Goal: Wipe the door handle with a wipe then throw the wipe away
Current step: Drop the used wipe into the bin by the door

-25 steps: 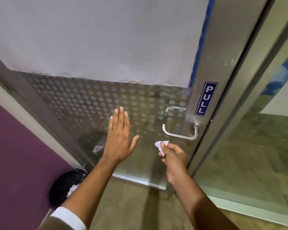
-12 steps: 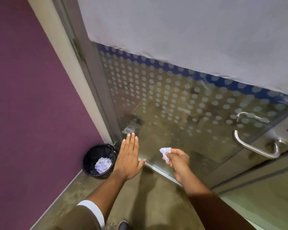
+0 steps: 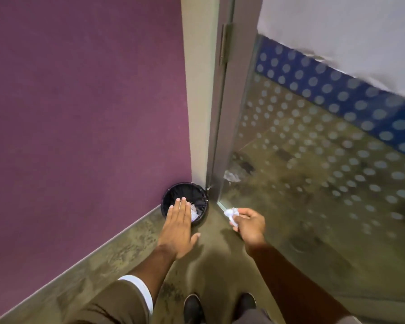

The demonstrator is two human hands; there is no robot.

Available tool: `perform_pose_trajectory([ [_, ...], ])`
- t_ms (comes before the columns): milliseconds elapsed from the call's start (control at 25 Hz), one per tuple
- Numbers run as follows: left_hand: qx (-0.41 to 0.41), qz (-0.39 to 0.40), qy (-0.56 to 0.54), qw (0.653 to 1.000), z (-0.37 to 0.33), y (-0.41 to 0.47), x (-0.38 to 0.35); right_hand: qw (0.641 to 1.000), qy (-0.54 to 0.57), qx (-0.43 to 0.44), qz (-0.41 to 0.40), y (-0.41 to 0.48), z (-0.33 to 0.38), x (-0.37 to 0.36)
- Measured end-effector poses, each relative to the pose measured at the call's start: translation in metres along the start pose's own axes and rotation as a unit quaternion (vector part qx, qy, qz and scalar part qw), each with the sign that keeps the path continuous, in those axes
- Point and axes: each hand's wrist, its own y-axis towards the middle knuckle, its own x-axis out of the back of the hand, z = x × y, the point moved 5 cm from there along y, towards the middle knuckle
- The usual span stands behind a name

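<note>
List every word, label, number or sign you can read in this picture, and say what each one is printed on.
None: no readable text shows in this view.
The glass door carries only a pattern of pale dots and a blue band, no lettering.
The purple wall, the black bin and the crumpled wipe in the right hand show no print.

The left hand [image 3: 178, 226] is stretched forward flat, palm down, fingers [image 3: 181, 206] straight and together, thumb out to the side, its fingertips over the waste bin [image 3: 171, 195]. The right hand [image 3: 248, 224], to the right of the bin, is curled, pinching a crumpled wipe [image 3: 230, 212] at its fingertips. Both forearms are bare.
</note>
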Motion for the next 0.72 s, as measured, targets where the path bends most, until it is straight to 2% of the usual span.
perform_pose_trajectory([
  [200, 0.083, 0.031, -0.029, 0.996, 0.053, 0.017, -0.008, 0.988, -0.133, 0.071, 0.032, 0.038, 0.002, -0.063],
  [280, 0.108, 0.033, -0.049, 0.992, 0.070, 0.029, -0.015, 0.980, -0.184, 0.064, 0.047, 0.066, -0.004, -0.089],
  [400, 0.135, 0.038, -0.061, 0.988, 0.091, 0.055, -0.039, 0.938, -0.329, 0.057, 0.088, 0.120, -0.025, -0.126],
  [520, 0.149, 0.035, -0.085, 0.985, 0.111, 0.087, -0.079, 0.920, -0.362, 0.034, 0.144, 0.167, -0.055, -0.157],
  [720, 0.156, 0.029, -0.088, 0.983, 0.130, 0.143, -0.163, 0.885, -0.442, 0.085, 0.117, 0.236, -0.109, -0.193],
])
